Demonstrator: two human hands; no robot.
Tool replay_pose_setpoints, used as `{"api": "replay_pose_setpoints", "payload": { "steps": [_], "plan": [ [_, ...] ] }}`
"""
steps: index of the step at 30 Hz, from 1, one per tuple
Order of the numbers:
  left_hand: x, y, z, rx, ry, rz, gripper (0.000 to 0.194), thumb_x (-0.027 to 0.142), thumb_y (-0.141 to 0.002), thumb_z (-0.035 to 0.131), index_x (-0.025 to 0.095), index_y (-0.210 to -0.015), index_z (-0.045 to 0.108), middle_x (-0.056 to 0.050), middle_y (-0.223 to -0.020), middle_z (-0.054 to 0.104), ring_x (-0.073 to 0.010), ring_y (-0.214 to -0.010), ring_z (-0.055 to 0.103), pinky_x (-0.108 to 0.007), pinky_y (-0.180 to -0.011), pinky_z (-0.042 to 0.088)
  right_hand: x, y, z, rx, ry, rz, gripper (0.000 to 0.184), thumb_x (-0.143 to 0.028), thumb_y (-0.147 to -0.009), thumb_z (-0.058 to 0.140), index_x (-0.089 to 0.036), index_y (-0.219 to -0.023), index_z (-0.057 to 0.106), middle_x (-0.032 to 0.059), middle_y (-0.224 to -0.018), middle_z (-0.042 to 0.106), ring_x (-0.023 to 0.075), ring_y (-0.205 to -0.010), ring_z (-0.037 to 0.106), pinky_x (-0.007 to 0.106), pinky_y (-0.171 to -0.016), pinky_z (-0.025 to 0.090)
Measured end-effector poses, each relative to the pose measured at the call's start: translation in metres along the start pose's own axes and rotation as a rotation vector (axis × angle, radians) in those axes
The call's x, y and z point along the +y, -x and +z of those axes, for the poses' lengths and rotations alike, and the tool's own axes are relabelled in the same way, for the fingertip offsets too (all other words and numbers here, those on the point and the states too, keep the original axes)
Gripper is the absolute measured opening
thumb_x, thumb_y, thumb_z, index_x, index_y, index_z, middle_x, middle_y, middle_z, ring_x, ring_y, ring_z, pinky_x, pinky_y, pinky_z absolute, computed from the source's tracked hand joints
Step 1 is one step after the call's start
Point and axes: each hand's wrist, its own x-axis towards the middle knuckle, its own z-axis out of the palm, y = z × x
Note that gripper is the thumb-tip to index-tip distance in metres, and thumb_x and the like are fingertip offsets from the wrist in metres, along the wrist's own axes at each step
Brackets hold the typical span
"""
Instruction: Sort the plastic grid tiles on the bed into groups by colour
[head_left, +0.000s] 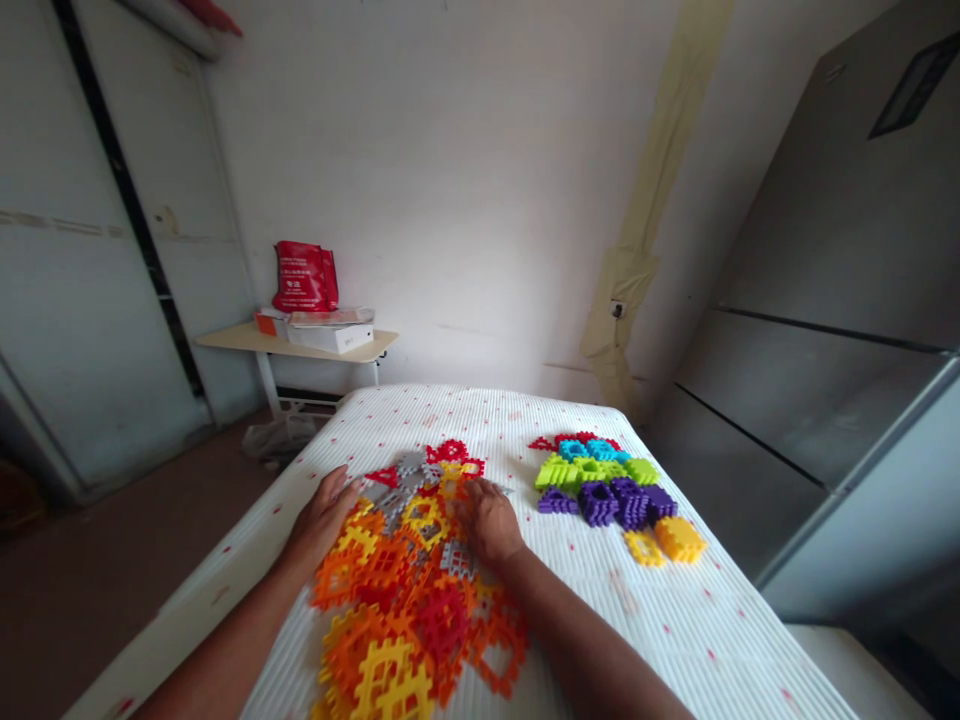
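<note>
A heap of interlocking plastic waffle blocks in orange, yellow, grey and red lies on a white ribbed mattress. My left hand rests at the heap's left edge, fingers spread and touching the pieces. My right hand is curled down on the heap's upper right part, and its fingertips are hidden among yellow and grey pieces. To the right stand sorted groups of purple blocks, lime green blocks, cyan blocks, red blocks and yellow blocks.
Behind the mattress stands a small cream table holding a red bag and a white box. A large grey refrigerator fills the right side. Grey wardrobe doors and a brown floor lie left.
</note>
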Motion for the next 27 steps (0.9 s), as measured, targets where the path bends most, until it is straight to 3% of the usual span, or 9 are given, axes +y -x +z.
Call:
{"api": "replay_pose_setpoints", "payload": {
  "steps": [2, 5, 8, 12, 20, 27],
  "plan": [
    [0.006, 0.003, 0.001, -0.018, 0.048, 0.003, 0.051, 0.047, -0.068, 0.055, 0.021, -0.111, 0.056, -0.008, -0.116, 0.063, -0.0257, -0.116, 0.053, -0.033, -0.094, 0.046, 0.001, -0.011, -0.004, 0.010, 0.034, 0.043, 0.025, -0.023, -0.090, 0.040, -0.019, -0.106, 0.059, 0.0087, -0.106, 0.061, 0.0199, -0.097, 0.054, 0.032, -0.084, 0.040],
    [0.010, 0.006, 0.000, -0.007, 0.107, -0.001, 0.049, 0.048, -0.065, 0.058, 0.022, -0.107, 0.059, -0.007, -0.112, 0.065, -0.0255, -0.115, 0.054, -0.031, -0.093, 0.046, 0.008, -0.032, -0.009, -0.025, 0.081, 0.108, 0.034, -0.012, -0.082, 0.042, -0.020, -0.112, 0.056, 0.0098, -0.112, 0.059, 0.0215, -0.105, 0.050, 0.033, -0.084, 0.040],
    [0.008, 0.007, -0.002, 0.023, 0.160, -0.015, 0.052, 0.052, -0.065, 0.056, 0.023, -0.108, 0.058, -0.006, -0.115, 0.064, -0.0252, -0.117, 0.053, -0.032, -0.097, 0.044, 0.014, -0.053, -0.008, -0.102, 0.104, 0.142, 0.043, -0.014, -0.076, 0.048, -0.021, -0.118, 0.054, 0.0087, -0.119, 0.056, 0.0235, -0.111, 0.046, 0.034, -0.083, 0.041],
    [0.002, 0.005, -0.002, 0.047, 0.208, -0.051, 0.050, 0.054, -0.066, 0.055, 0.022, -0.104, 0.058, -0.007, -0.116, 0.063, -0.0259, -0.122, 0.049, -0.032, -0.100, 0.041, 0.017, -0.071, 0.000, -0.205, 0.120, 0.163, 0.039, -0.024, -0.072, 0.056, -0.022, -0.111, 0.059, 0.0088, -0.110, 0.061, 0.0265, -0.106, 0.050, 0.037, -0.079, 0.044],
    [-0.005, 0.004, 0.001, 0.052, 0.284, -0.092, 0.049, 0.053, -0.064, 0.058, 0.024, -0.105, 0.057, -0.006, -0.120, 0.061, -0.0255, -0.121, 0.050, -0.034, -0.105, 0.036, 0.010, -0.071, 0.001, -0.221, 0.151, 0.098, 0.033, -0.022, -0.077, 0.053, -0.022, -0.109, 0.061, 0.0079, -0.109, 0.063, 0.0225, -0.105, 0.053, 0.032, -0.081, 0.043],
    [-0.004, 0.005, 0.001, 0.102, 0.280, -0.096, 0.041, 0.047, -0.065, 0.060, 0.025, -0.099, 0.059, -0.005, -0.114, 0.065, -0.0259, -0.116, 0.054, -0.035, -0.102, 0.041, 0.012, -0.059, -0.026, -0.156, 0.086, 0.054, 0.031, -0.019, -0.079, 0.049, -0.024, -0.105, 0.064, 0.0062, -0.097, 0.069, 0.0195, -0.089, 0.062, 0.029, -0.078, 0.043]
  ]
}}
